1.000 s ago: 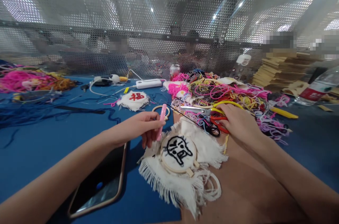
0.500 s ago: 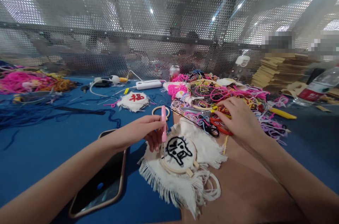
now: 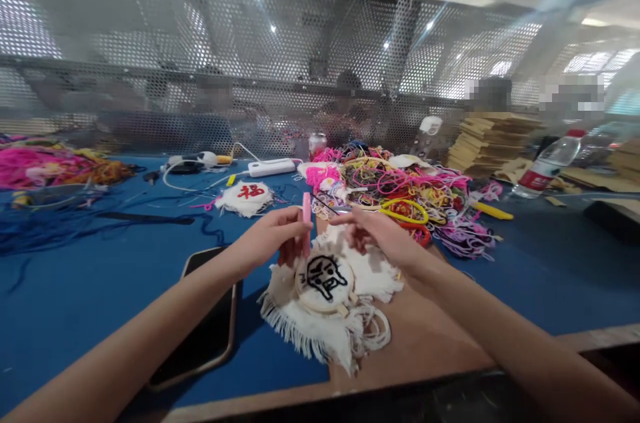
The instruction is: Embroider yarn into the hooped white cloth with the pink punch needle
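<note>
My left hand [image 3: 280,234] is closed around a pink punch needle [image 3: 307,226], held upright with its lower end at the left edge of a small round embroidery hoop [image 3: 323,307]. White fringed cloth [image 3: 295,326] is stretched in the hoop, and a black line design [image 3: 327,276] is stitched on it. From the top of the punch needle a strand of black yarn [image 3: 325,203] runs to my right hand [image 3: 375,236]. The right fingertips are closed on that yarn, above the cloth; the other fingers curl under. Yellow-handled scissors [image 3: 406,211] lie just beyond the right hand.
Behind my hands is a heap of tangled coloured yarn [image 3: 390,176]. A phone [image 3: 210,316] lies by my left forearm. Further back are a white patch with red stitching [image 3: 245,198], a white power strip [image 3: 273,168], a can [image 3: 317,145] and a water bottle [image 3: 547,166].
My right hand has left the scissors and yarn heap and moved left, to the black yarn by the punch needle. My left hand still holds the punch needle at the hoop. The view has shifted.
</note>
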Motion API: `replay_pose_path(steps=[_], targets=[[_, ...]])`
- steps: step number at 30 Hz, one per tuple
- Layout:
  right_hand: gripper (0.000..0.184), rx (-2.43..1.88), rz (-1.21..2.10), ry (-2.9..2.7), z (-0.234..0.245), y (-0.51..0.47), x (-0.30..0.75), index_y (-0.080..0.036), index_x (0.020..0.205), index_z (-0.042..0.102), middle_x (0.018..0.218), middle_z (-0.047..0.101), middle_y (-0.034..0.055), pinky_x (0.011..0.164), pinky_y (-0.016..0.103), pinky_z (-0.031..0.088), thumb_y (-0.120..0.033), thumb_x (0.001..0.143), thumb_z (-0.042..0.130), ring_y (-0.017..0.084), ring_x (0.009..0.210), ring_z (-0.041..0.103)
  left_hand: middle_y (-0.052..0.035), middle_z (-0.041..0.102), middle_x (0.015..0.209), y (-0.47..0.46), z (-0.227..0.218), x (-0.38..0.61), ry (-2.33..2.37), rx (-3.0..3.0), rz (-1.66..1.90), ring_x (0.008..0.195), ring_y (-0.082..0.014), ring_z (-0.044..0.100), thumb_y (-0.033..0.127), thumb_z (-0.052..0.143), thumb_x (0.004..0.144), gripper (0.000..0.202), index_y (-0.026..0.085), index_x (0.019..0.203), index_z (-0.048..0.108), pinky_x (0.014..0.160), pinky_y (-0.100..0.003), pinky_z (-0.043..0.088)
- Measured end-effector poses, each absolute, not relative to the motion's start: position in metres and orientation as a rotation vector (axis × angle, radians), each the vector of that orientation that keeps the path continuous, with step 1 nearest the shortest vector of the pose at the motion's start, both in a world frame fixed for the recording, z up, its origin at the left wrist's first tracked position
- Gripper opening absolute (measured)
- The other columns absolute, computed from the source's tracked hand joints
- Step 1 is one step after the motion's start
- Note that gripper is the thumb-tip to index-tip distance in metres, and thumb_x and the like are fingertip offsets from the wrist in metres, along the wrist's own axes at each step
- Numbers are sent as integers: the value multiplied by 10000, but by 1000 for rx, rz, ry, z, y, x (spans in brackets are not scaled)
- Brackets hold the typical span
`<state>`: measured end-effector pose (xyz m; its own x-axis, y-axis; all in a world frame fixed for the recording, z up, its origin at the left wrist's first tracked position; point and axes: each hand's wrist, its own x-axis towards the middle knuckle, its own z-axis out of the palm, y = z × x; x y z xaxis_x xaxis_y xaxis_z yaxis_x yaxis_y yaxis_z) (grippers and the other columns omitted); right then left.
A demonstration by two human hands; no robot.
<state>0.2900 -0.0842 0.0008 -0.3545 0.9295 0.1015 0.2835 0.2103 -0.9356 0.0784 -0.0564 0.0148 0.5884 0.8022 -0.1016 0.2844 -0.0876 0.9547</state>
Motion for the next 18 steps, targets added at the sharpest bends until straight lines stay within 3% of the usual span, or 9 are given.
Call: replay_pose_path(steps=[4, 8, 12, 18], targets=[[508, -1128, 1443, -1590, -3, -72, 257, -153, 675, 550, 576, 512, 1, 453, 219, 338, -633, 756, 406, 83, 474, 428, 21, 554, 506, -50, 19, 91, 957, 1898, 509, 361, -74, 431, 334, 461, 792, 187, 166, 721, 496, 375, -192, 319], [436, -1042, 1106, -1554, -9, -66, 248, -166, 581, 460, 495, 422, -41, 425, 203, 283, -564, 758, 469, 68, 449, 365, 4, 582, 587, -56, 20, 106, 1025, 2233, 652, 478, -92, 485, 330, 408, 826, 218, 167, 733, 519, 480, -208, 341], [344, -973, 899, -1430, -3, -66, 266, -162, 618, 498, 446, 366, -64, 393, 198, 235, -453, 798, 470, 55, 402, 314, -1, 596, 686, -61, 9, 107, 1118, 2493, 771, 584, -125, 507, 435, 383, 839, 283, 191, 892, 516, 547, -227, 329], [302, -986, 995, -1183, 0, -59, 281, -185, 606, 463, 383, 291, -90, 343, 189, 197, -441, 764, 490, 50, 329, 268, -13, 576, 631, -46, -15, 85, 1405, 2433, 257, 558, -146, 499, 465, 450, 767, 287, 196, 745, 547, 498, -230, 275]])
